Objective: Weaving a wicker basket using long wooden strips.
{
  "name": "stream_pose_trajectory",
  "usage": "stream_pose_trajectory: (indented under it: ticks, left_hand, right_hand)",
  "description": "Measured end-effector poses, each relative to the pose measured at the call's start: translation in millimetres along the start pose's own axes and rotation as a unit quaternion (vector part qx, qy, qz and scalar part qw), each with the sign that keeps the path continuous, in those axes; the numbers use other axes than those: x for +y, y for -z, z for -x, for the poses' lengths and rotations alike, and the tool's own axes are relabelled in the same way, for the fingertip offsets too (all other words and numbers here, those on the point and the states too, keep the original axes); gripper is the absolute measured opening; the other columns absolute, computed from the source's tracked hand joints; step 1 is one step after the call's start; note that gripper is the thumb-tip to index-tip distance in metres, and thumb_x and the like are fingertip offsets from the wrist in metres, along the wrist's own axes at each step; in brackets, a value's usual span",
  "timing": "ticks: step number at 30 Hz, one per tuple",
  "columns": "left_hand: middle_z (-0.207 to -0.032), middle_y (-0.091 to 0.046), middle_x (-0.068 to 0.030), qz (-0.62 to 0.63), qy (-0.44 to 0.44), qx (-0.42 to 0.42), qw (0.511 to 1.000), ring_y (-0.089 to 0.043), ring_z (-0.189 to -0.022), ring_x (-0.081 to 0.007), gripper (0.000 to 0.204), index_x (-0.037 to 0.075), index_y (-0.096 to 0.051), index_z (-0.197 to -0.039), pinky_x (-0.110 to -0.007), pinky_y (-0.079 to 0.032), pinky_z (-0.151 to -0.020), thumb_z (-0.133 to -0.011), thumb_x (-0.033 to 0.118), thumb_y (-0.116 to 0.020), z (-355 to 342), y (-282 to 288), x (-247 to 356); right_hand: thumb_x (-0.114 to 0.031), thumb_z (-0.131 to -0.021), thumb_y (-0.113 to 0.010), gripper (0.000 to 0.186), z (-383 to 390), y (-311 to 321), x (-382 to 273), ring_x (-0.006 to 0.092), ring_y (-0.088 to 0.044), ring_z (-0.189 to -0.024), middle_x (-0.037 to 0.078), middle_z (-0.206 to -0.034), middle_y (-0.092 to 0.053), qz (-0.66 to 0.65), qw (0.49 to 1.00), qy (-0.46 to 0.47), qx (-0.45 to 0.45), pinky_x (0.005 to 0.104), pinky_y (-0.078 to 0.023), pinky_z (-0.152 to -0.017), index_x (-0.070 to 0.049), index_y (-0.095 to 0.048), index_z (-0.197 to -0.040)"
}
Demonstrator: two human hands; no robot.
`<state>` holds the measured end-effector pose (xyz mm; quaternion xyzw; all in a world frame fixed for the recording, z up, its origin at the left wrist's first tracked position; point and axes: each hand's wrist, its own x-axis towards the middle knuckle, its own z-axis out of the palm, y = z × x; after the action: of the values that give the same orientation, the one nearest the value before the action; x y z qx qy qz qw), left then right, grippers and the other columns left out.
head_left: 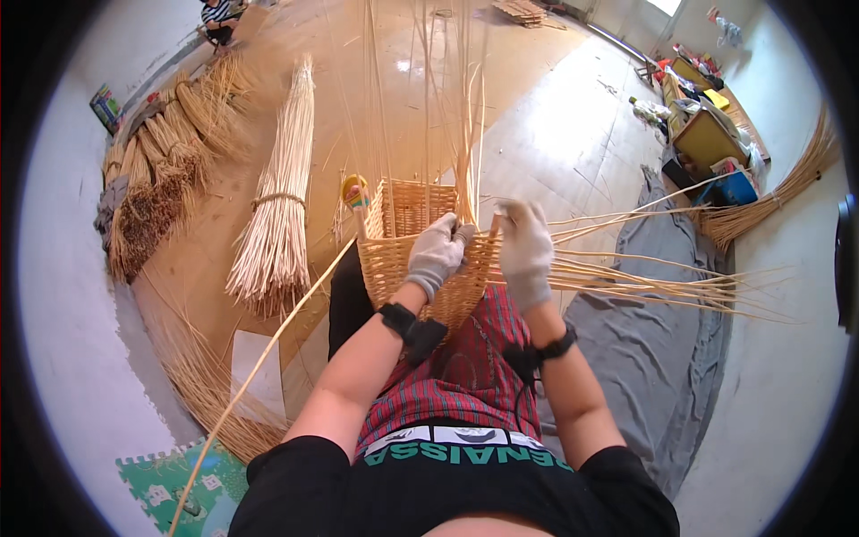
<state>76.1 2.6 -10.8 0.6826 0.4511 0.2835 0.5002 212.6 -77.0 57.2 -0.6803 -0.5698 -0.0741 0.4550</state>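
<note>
A half-woven wicker basket (380, 276) rests against my lap, with tall upright rods (425, 98) rising from its sides. My left hand (437, 252), in a pale work glove, is closed on the near rim, its thumb and fingers pressed together. At the basket's right corner, next to a thick corner stake (495, 224), my gloved right hand (526, 246) is curled closed around willow rods. Several long rods (644, 279) fan out to the right from behind that hand. What exactly lies between its fingers is partly hidden.
A tied bundle of pale rods (282, 197) lies ahead on the left, with darker bundles (161, 161) along the wall. One long rod (268, 353) slants from the basket to the lower left. Grey cloth (649, 340) covers the floor at right. Another person (219, 20) sits far left.
</note>
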Motion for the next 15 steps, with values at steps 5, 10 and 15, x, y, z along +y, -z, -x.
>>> stream_pose_trajectory:
  ticks: [5,10,15]
  left_hand:
    - [-0.073,-0.063,-0.0056,0.11,0.089,0.03,0.989,-0.064,-0.051,-0.0131,0.031,0.001,-0.059,-0.096,-0.028,-0.052,-0.045,-0.101,0.031,-0.065,14.6,-1.5,20.9]
    - [-0.072,-0.064,-0.0038,0.113,-0.007,-0.079,0.99,-0.06,-0.049,-0.0098,0.024,0.003,-0.061,-0.098,-0.026,-0.048,-0.044,-0.098,0.025,-0.07,24.1,3.0,10.9]
    - [-0.089,-0.072,-0.008,-0.099,-0.201,0.033,0.974,-0.067,-0.067,-0.0131,0.024,0.006,-0.063,-0.108,-0.028,-0.054,-0.057,-0.091,0.017,-0.076,26.1,19.6,0.1]
  right_hand:
    - [-0.008,-0.099,-0.055,0.024,-42.4,-3.7,13.1,0.0207,-0.066,-0.085,0.01,-0.096,-0.063,-0.212,0.97,-0.026,0.115,0.0347,-0.057,-0.078,-0.007,-0.056,-0.122]
    - [-0.014,-0.11,-0.04,0.025,7.9,1.7,92.0,0.0109,-0.056,-0.076,0.002,-0.084,-0.05,-0.299,0.917,-0.172,0.2,0.0343,-0.059,-0.073,-0.006,-0.044,-0.133]
    - [-0.012,-0.109,-0.042,0.021,-8.5,-11.5,89.6,0.0112,-0.055,-0.07,0.002,-0.078,-0.049,-0.367,0.891,-0.207,0.171,0.0329,-0.059,-0.072,-0.006,-0.047,-0.128]
